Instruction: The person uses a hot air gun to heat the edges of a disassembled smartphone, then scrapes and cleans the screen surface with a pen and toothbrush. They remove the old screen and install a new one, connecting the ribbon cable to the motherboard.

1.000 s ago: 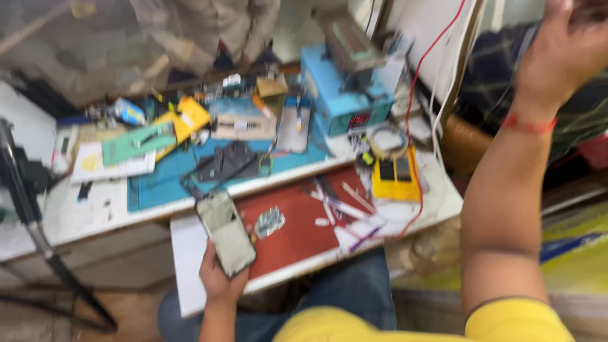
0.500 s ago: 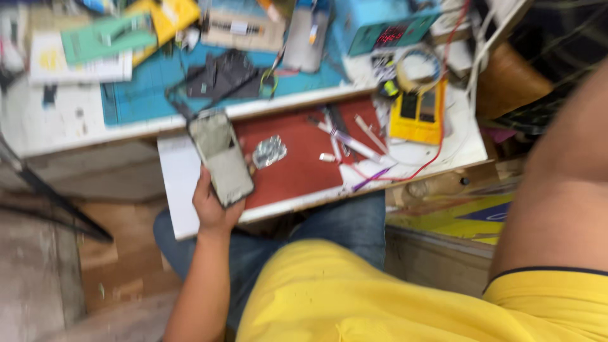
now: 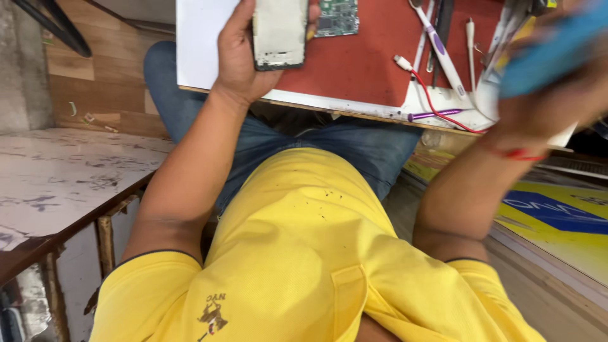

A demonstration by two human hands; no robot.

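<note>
My left hand (image 3: 237, 60) holds a phone body (image 3: 279, 33) with a pale, bare back, up over the near edge of the workbench. Beside it a small green circuit board (image 3: 337, 16) lies on the red mat (image 3: 373, 57). My right hand (image 3: 557, 95) is at the right edge, blurred by motion, and grips a flat blue object (image 3: 552, 47); a red thread circles that wrist. My yellow shirt and blue jeans fill the lower part of the view.
On the mat lie a purple and white brush (image 3: 437, 44), thin tools, a red wire (image 3: 437, 107) and a purple pen (image 3: 437, 115). A white sheet (image 3: 206, 44) covers the bench's left corner. A worn low table (image 3: 57, 183) stands at my left.
My right arm came down from high up and now holds a blue object beside the bench. The camera tipped down toward my lap. My left hand kept the phone body.
</note>
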